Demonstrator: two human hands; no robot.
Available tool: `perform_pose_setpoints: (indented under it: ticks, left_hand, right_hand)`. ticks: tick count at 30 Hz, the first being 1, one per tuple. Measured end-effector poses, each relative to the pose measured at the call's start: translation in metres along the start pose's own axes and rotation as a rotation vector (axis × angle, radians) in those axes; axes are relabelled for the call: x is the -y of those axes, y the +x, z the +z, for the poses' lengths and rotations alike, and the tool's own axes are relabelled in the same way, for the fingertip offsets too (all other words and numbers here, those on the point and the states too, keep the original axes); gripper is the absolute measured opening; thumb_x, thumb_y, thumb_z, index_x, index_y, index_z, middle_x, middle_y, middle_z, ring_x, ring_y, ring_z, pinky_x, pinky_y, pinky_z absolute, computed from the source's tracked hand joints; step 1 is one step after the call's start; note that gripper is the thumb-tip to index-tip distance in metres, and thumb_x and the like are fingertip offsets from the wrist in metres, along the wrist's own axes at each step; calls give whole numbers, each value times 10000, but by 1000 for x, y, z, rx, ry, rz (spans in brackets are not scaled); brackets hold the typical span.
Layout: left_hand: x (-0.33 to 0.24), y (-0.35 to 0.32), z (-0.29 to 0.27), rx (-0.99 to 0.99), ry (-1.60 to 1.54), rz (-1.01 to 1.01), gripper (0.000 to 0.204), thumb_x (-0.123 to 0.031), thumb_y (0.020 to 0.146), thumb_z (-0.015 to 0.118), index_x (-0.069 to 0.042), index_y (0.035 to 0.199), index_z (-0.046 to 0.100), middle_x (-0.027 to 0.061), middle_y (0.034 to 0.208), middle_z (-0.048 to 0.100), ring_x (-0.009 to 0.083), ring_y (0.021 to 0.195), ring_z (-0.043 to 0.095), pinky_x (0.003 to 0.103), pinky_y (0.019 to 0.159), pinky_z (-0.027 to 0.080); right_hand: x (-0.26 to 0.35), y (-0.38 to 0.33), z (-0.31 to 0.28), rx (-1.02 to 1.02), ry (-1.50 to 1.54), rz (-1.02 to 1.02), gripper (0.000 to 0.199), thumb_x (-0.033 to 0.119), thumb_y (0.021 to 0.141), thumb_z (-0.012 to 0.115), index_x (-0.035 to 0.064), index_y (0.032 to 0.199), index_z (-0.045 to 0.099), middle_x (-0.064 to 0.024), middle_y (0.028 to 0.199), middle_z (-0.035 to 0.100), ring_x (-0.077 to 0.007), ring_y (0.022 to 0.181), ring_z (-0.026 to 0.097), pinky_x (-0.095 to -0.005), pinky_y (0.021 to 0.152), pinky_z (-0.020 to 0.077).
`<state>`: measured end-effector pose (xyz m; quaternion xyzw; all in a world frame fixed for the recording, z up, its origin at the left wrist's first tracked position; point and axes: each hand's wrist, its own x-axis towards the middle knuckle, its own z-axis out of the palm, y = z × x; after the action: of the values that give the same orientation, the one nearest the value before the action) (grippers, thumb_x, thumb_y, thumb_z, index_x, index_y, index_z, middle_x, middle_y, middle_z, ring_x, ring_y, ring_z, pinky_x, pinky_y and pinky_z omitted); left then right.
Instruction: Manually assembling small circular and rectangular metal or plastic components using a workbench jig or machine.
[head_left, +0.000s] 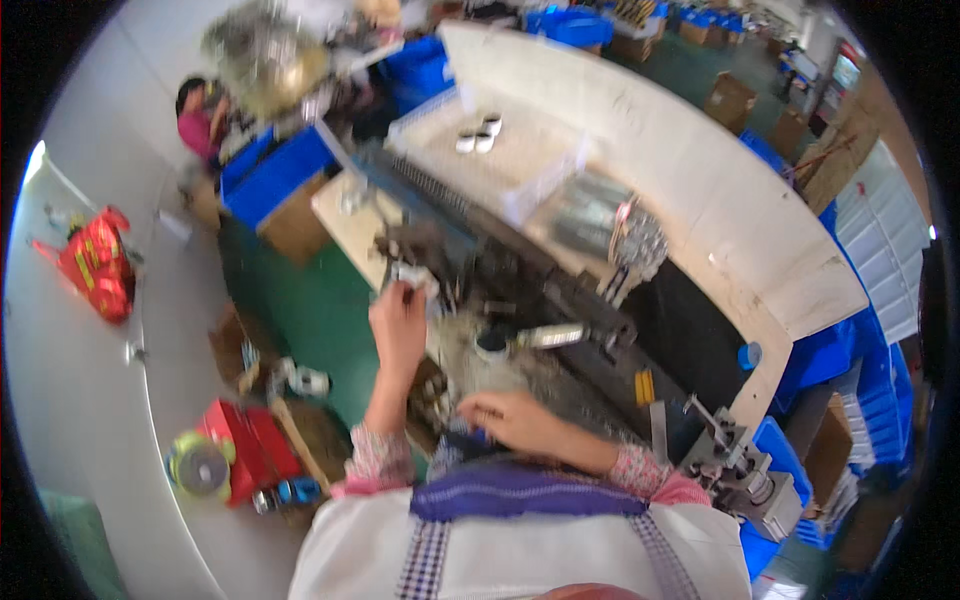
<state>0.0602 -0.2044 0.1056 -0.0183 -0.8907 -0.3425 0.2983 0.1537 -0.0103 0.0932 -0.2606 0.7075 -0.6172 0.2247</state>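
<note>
My left hand (398, 325) is raised at the left side of the bench machine (480, 260), its fingers bent together. A small dark spot shows at its fingertips; what it holds, if anything, is too blurred to name. Just beyond it lies a whitish piece (412, 275) on the machine. My right hand (515, 420) is low in front of my body, fingers curled inward over the near edge of the worktop; anything in them is hidden. Between the hands and the machine stand a small round pot with a dark top (492, 342) and a pale bar-shaped tool (550, 336).
Behind the machine, a white crate (520, 205) holds several small white-and-dark cylinders (483, 135) beside bagged metal parts (600, 220). A metal fixture (745, 480) stands at right. Blue bins (275, 175), cardboard boxes (310, 440) and a red box (250, 450) stand left. Another person (200, 125) works far left.
</note>
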Motion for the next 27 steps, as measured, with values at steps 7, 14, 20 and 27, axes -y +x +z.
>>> perform_pose_setpoints:
  ticks: [7, 14, 20, 27]
  left_hand:
    - [0, 26, -21, 144, 365, 231, 86, -61, 833, 568, -35, 884, 505, 207, 725, 602, 410, 671, 593, 496, 566, 446]
    - [15, 11, -44, 151, 103, 202, 148, -122, 856, 612, 19, 901, 606, 207, 823, 625, 378, 714, 610, 404, 606, 465]
    - [50, -82, -88, -48, 50, -118, 92, -12, 838, 614, 36, 905, 575, 167, 828, 585, 278, 716, 585, 335, 605, 466]
    - [144, -189, -32, 394, 278, -391, 214, -157, 828, 620, -8, 982, 626, 215, 876, 638, 403, 831, 609, 469, 697, 483]
  right_hand:
    - [-34, 2, -19, -275, -625, -155, 178, 174, 875, 583, 55, 1005, 614, -128, 966, 604, -298, 862, 625, -391, 704, 524]
    - [-40, 44, -21, -413, -938, -12, 414, 245, 800, 686, 10, 1121, 569, -138, 1053, 554, -332, 928, 601, -392, 750, 505]
    - [-64, 62, -18, -385, -1096, 39, 572, 333, 747, 728, 11, 1177, 529, -157, 1058, 546, -335, 917, 600, -403, 734, 509]
    - [-75, 66, -26, -333, -1036, -115, 506, 272, 784, 709, 26, 1182, 517, -147, 1007, 535, -286, 851, 610, -385, 691, 520]
